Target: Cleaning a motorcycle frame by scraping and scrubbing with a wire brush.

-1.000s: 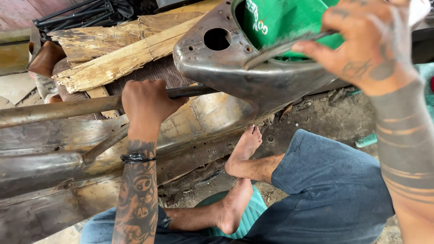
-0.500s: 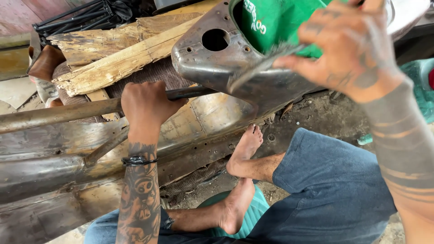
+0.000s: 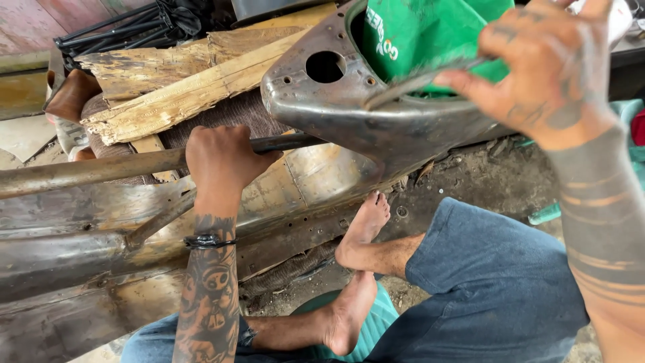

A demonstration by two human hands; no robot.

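Note:
My left hand (image 3: 222, 161) is closed around a rusty metal tube (image 3: 101, 168) that runs left from a bare grey metal frame shell (image 3: 376, 124). The shell has a round hole (image 3: 325, 66) near its top and an open rim. My right hand (image 3: 544, 74) grips a thin grey metal tool (image 3: 416, 84) laid across that rim, its tip pointing left. A green cloth (image 3: 423, 33) is stuffed inside the shell behind the tool. Both forearms are tattooed, and a dark band circles the left wrist.
Split wooden planks (image 3: 181, 81) lie behind the tube at upper left. Rusty sheet metal panels (image 3: 80, 228) spread below the tube. My bare feet (image 3: 359, 232) and blue shorts (image 3: 497, 289) are below the shell, on dirty ground. Black metal rods (image 3: 121, 27) lie at top left.
My right hand has shifted a little left and down along the shell's rim with the tool. My left hand stays clamped on the tube.

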